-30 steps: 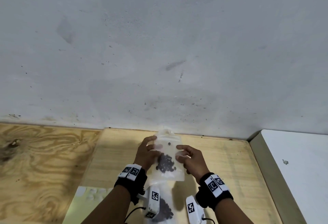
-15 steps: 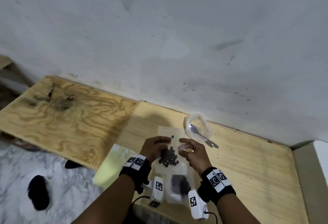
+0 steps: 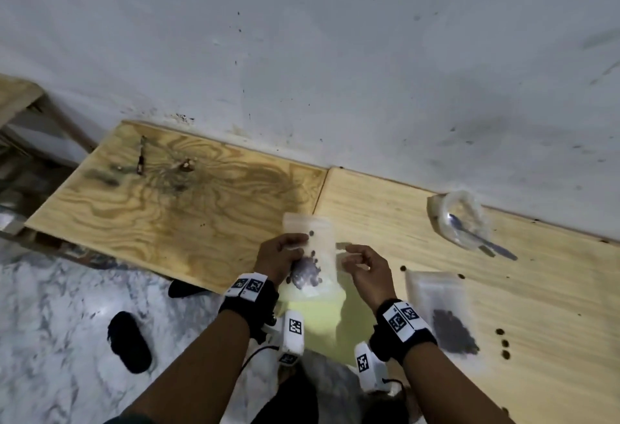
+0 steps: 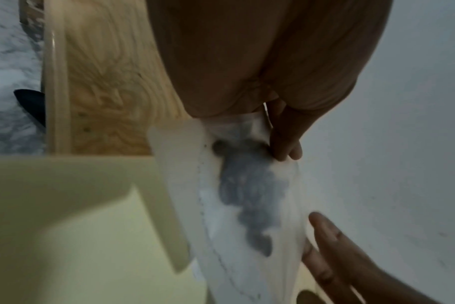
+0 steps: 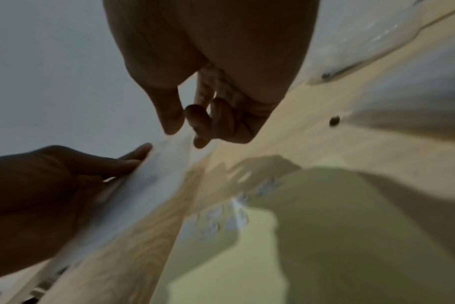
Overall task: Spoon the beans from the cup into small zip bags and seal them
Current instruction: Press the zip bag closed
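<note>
while the grey wall (image 3: 335, 54) fills the whole upper half of the head view, the plywood table (image 3: 174, 208) runs below it from about nine o'clock across to three o'clock, with marbled floor (image 3: 50, 323) at seven o'clock and a dark shoe (image 3: 129, 341) lying on it. a pale yellow-green sheet (image 3: 322, 319) lies on the table near six o'clock, between the two forearms.

at four o'clock a filled zip bag (image 3: 443, 312) lies flat on the wood with a dark heap of beans in its lower part. at two o'clock, close to the wall, a clear plastic cup (image 3: 458, 217) lies tipped on its side with a spoon (image 3: 483, 239) reaching out of its mouth toward the lower right.

at the centre a second small zip bag (image 3: 318, 249) is held upright above the table edge, its beans (image 3: 305, 271) gathered low in it. the left hand (image 3: 280, 257) grasps this bag along its left edge, thumb and fingers curled onto the plastic; the left wrist view shows fingertips (image 4: 286, 148) pressed right at the bean cluster. the right hand (image 3: 365, 265) sits at the bag's right edge with thumb and forefinger drawn close together, fingers half curled; motion blur leaves it unclear whether they actually pinch the plastic.

a few loose beans (image 3: 501, 343) lie scattered on the wood at four o'clock, just right of the flat bag.
</note>
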Demonstrator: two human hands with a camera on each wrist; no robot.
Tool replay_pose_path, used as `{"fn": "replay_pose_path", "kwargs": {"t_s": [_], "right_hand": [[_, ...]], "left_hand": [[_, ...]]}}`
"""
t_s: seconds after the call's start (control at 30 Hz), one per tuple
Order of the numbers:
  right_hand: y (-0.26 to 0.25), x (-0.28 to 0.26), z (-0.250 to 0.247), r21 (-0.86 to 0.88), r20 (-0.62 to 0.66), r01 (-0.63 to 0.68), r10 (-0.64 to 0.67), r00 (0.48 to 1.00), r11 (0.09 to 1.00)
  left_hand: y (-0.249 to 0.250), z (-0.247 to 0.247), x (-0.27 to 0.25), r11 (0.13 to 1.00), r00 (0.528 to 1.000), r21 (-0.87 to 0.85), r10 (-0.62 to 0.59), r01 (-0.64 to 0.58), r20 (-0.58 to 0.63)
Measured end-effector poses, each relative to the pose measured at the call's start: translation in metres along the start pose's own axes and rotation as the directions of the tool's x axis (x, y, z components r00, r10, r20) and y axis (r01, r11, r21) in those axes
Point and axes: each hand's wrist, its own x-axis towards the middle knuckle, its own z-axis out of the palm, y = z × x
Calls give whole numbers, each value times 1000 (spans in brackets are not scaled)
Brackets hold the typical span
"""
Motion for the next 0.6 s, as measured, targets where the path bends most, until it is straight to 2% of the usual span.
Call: {"fn": "replay_pose_path", "kwargs": {"t_s": [0.1,0.23,0.4,0.6], "right_hand": [[4,5,16,-231,-34,-76,70,997,970],[3,10,29,-539,-32,-166,176,984,826],[-3,17,38,-628,-79,-174,160,984,758],[-4,23,47,-673,-9,-127,164,986,729]], "left_hand": [[0,-24,15,1000,1000,-28,1,-2,-28],[-3,-38,33,998,999,-54,-37,35,-33],[-4,-40,47,1000,1000,-18,-18,18,-23],[-2,-40,51,1000,1000,-10,3,-3,-8]]}}
